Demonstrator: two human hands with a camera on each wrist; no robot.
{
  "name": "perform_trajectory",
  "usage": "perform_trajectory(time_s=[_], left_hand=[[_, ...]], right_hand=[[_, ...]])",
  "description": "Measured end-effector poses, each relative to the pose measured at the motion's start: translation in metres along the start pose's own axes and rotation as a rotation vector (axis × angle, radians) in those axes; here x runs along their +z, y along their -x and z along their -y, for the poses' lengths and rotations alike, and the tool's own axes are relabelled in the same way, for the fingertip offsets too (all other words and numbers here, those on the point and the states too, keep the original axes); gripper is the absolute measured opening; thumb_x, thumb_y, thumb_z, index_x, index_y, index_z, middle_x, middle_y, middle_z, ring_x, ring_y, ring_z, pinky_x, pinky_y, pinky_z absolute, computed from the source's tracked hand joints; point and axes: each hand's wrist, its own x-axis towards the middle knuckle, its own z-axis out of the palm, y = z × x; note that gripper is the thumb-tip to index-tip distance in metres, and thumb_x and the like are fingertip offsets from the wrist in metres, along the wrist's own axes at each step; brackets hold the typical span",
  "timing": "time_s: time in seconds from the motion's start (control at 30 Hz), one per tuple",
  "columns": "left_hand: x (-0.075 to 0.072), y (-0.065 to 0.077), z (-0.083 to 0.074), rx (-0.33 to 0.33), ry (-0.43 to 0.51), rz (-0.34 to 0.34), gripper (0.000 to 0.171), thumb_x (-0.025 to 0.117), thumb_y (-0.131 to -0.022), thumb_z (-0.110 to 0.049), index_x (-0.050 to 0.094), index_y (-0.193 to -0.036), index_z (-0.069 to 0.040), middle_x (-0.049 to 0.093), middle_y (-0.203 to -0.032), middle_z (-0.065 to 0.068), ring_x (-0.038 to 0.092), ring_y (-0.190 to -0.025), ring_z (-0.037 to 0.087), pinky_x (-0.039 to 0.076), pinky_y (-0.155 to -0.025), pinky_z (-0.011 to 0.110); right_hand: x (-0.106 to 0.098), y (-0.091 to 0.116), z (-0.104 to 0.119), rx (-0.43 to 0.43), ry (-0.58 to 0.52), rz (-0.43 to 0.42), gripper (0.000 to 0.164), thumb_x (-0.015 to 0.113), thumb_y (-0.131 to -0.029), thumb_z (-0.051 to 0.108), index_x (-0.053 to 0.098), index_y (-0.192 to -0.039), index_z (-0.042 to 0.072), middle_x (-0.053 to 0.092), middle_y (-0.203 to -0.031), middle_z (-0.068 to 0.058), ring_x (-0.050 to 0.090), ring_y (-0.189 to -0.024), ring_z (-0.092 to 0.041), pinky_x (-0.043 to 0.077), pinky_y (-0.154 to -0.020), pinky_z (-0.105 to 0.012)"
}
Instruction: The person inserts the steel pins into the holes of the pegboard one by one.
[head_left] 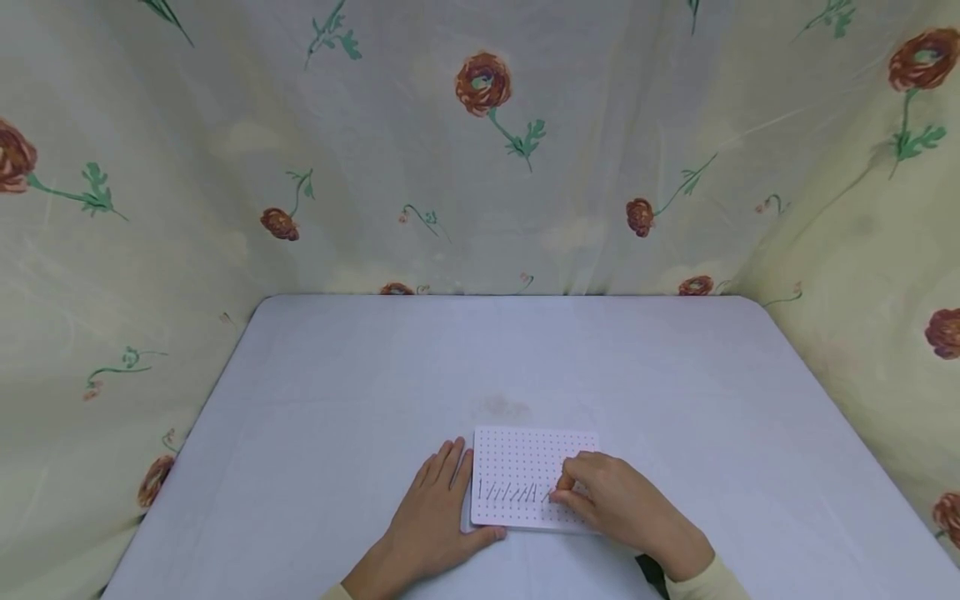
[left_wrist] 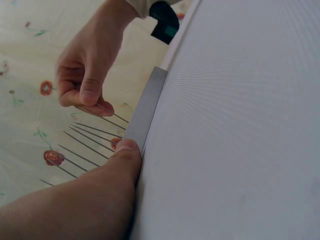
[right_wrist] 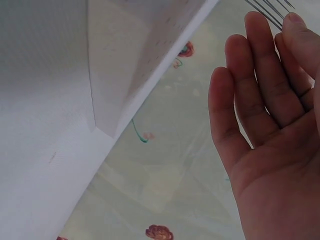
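A white pegboard [head_left: 517, 450] with rows of small holes lies near the table's front edge. Several thin metal pins [left_wrist: 82, 140] stand in a row across it, leaning at differing angles. My left hand [head_left: 435, 517] lies flat at the board's left side, fingers extended, with its thumb against the front edge. Over the right part of the row, my right hand [head_left: 626, 500] pinches one thin metal pin [left_wrist: 119, 117] between thumb and index finger. That pin's lower end meets the board in the left wrist view. In the right wrist view, the other fingers [right_wrist: 245, 90] are loosely extended.
The white-covered table [head_left: 375, 358] spreads around the board, with a faint brownish stain [head_left: 501, 407] just behind it. Flowered cloth [head_left: 570, 200] hangs along the back and both sides. A dark object [head_left: 651, 573] shows by the right wrist.
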Motion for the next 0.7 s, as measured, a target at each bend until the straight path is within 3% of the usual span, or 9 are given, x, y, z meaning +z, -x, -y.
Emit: perform_trajectory(time_s=[0.27,0.43,0.6,0.7], left_hand=[[-0.001,0.001,0.000,0.012,0.000,-0.013,0.115,0.052,-0.084,-0.084,0.028,-0.160,-0.001,0.023,-0.169,0.019,0.019,-0.158,0.035,0.027,-0.126,0.051],[-0.001,0.002,0.003,0.009,0.009,0.019,0.120,0.048,-0.082,-0.088,0.025,-0.161,-0.001,0.021,-0.170,0.017,0.017,-0.159,0.033,0.025,-0.127,0.049],[-0.009,0.008,0.012,0.019,0.003,0.071,0.118,0.038,-0.083,-0.092,0.023,-0.162,-0.005,0.018,-0.171,0.012,0.013,-0.160,0.029,0.020,-0.129,0.049],[-0.019,0.013,0.021,0.018,-0.022,0.047,0.110,0.035,-0.087,-0.088,0.025,-0.162,-0.008,0.018,-0.172,0.011,0.014,-0.160,0.030,0.019,-0.129,0.052]], right_hand=[[-0.001,0.001,0.000,-0.012,0.001,-0.013,0.014,0.080,-0.088,0.029,0.069,-0.080,0.025,0.064,-0.079,0.016,0.043,-0.068,0.004,0.043,-0.063,-0.018],[-0.005,0.004,-0.001,-0.030,-0.047,-0.017,0.013,0.082,-0.086,0.031,0.071,-0.084,0.024,0.066,-0.083,0.015,0.046,-0.071,0.003,0.047,-0.066,-0.019],[-0.011,0.010,-0.006,-0.019,-0.036,-0.054,0.016,0.082,-0.086,0.036,0.072,-0.089,0.024,0.071,-0.091,0.014,0.061,-0.082,-0.001,0.057,-0.075,-0.027],[-0.016,0.014,-0.011,0.041,0.004,-0.109,0.015,0.082,-0.085,0.035,0.072,-0.092,0.025,0.072,-0.095,0.014,0.068,-0.091,-0.007,0.060,-0.081,-0.034]])
